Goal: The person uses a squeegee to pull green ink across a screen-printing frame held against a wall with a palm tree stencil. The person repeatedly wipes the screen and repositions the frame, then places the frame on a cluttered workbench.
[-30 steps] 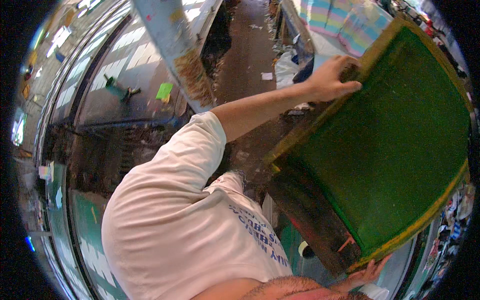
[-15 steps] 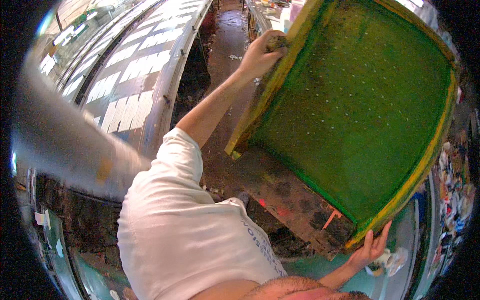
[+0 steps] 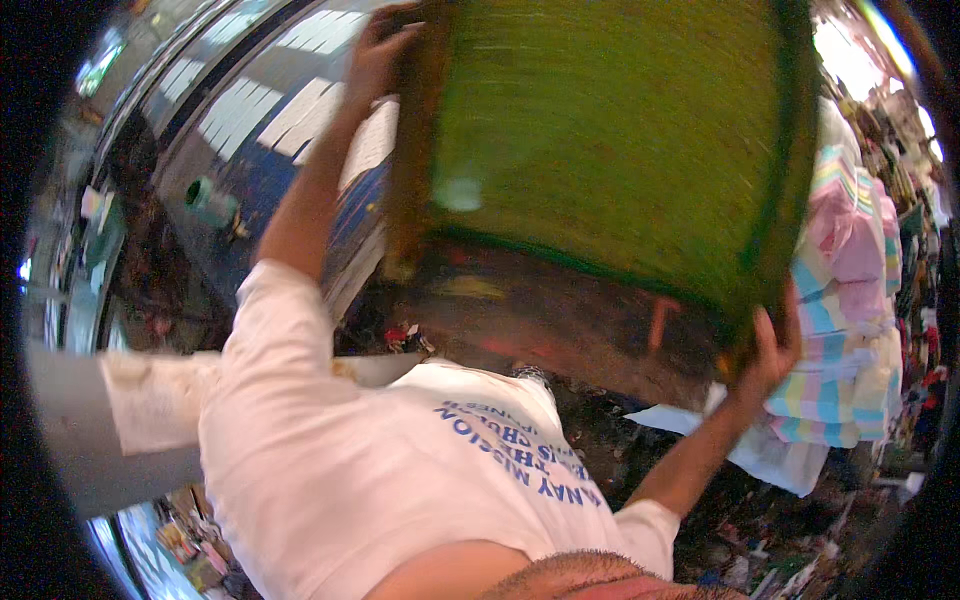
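Observation:
A large screen printing frame with green mesh fills the upper middle of the view, slightly blurred by motion. Its near end carries a dark, stained board with a small orange mark. High on the frame's left rail, my left hand is closed round the edge. My right hand grips the near right corner, its fingers lying up along the outer side. The frame hides what lies behind it, and the undersides of both hands' grips cannot be seen.
On the left runs a long printing table with rows of white pieces on it. Stacked pastel-striped cloth stands close on the right. A thick grey pillar is beside my left side. Litter covers the floor.
The view has turned, and the frame now stands straighter and farther left in it. My right hand has risen with the corner, its fingers now closer against the frame. My left hand keeps its hold.

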{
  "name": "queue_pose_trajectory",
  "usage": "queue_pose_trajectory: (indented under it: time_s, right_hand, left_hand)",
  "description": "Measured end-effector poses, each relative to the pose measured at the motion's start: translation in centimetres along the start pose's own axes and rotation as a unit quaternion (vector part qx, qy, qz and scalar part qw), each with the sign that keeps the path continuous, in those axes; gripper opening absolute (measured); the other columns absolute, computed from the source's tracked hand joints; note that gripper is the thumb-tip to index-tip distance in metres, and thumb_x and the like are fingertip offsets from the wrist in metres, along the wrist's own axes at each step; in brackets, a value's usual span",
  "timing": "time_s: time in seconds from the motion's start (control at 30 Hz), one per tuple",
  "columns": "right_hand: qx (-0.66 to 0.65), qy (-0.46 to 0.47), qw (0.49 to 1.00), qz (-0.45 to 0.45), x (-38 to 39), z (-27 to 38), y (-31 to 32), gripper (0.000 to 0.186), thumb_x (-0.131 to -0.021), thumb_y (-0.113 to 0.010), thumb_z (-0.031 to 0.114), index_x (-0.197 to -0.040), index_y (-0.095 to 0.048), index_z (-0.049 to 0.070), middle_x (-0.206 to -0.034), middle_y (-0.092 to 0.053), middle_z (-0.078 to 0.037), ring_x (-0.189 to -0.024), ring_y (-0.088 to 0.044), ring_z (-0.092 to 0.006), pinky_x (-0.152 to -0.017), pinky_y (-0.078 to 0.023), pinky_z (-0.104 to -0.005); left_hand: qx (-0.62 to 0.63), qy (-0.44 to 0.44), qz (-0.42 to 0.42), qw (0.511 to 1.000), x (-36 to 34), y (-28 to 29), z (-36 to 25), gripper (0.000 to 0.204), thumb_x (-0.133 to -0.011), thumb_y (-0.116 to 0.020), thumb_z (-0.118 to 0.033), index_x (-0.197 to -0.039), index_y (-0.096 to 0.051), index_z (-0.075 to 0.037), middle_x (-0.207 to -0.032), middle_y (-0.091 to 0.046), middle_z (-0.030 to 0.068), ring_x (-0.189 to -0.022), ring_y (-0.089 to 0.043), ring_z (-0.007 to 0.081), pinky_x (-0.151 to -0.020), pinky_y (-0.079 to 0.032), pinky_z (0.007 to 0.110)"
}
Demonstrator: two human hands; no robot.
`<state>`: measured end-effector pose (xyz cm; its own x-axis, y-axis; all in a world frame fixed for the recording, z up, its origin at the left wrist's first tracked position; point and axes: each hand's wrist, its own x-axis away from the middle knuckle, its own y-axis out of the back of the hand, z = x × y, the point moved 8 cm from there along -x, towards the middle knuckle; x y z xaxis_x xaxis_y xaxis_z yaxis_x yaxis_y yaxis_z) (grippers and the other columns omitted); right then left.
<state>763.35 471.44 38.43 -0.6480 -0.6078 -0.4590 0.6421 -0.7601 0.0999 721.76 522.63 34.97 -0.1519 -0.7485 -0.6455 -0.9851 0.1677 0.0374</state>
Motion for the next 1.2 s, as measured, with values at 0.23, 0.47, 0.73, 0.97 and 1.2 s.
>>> queue_pose_trajectory:
  time_s: [0.23, 0.47, 0.73, 0.97, 1.2]
  right_hand:
    - [-0.146, 0.001, 0.969, 0.201, -15.5, -14.7, -18.4, 0.057, -0.083, -0.08, 0.004, -0.139, -0.065, 0.002, -0.136, -0.069, -0.015, -0.12, -0.066, -0.0209, -0.105, -0.052, -0.0332]
    - [-0.379, -0.112, 0.85, 0.349, -26.0, -24.0, -32.0, 0.06, -0.085, -0.08, 0.0, -0.142, -0.06, -0.004, -0.136, -0.068, -0.014, -0.12, -0.066, -0.0181, -0.105, -0.052, -0.0334]
    - [-0.416, -0.144, 0.808, 0.391, -33.7, -33.7, -39.4, 0.057, -0.083, -0.077, 0.002, -0.138, -0.063, -0.004, -0.13, -0.07, -0.012, -0.116, -0.066, -0.0162, -0.104, -0.051, -0.0329]
    - [-0.401, -0.145, 0.821, 0.378, -50.4, -43.9, -42.5, 0.059, -0.085, -0.078, 0.008, -0.141, -0.062, -0.002, -0.13, -0.07, -0.012, -0.117, -0.066, -0.0165, -0.105, -0.051, -0.0341]
    - [-0.325, -0.183, 0.885, 0.279, -72.9, -53.6, -38.3, 0.058, -0.087, -0.075, 0.002, -0.143, -0.059, -0.003, -0.133, -0.069, -0.012, -0.116, -0.066, -0.0171, -0.105, -0.051, -0.0312]
  left_hand:
    - [-0.33, 0.051, -0.098, 0.938, -1.7, 15.8, -0.2, 0.045, -0.1, -0.067, -0.023, -0.142, -0.06, -0.007, -0.146, -0.057, 0.0122, -0.136, -0.052, 0.0271, -0.115, -0.041, 0.041]
    - [-0.443, 0.133, -0.161, 0.872, -0.7, 18.4, -5.7, 0.05, -0.105, -0.06, -0.033, -0.149, -0.054, -0.01, -0.155, -0.049, 0.0093, -0.145, -0.043, 0.0283, -0.121, -0.031, 0.042]
    - [-0.51, 0.176, -0.201, 0.818, -1.2, 15.8, -1.6, 0.05, -0.106, -0.059, -0.036, -0.149, -0.055, -0.011, -0.156, -0.05, 0.0091, -0.147, -0.041, 0.0281, -0.122, -0.031, 0.043]
    - [-0.504, 0.184, -0.159, 0.829, -15.7, 5.9, 15.2, 0.051, -0.106, -0.058, -0.037, -0.15, -0.054, -0.011, -0.155, -0.05, 0.0102, -0.147, -0.042, 0.028, -0.123, -0.029, 0.043]
    - [-0.439, 0.158, -0.064, 0.882, -42.3, -14.2, 36.4, 0.051, -0.105, -0.06, -0.036, -0.148, -0.055, -0.01, -0.153, -0.052, 0.0107, -0.144, -0.045, 0.0302, -0.12, -0.034, 0.043]
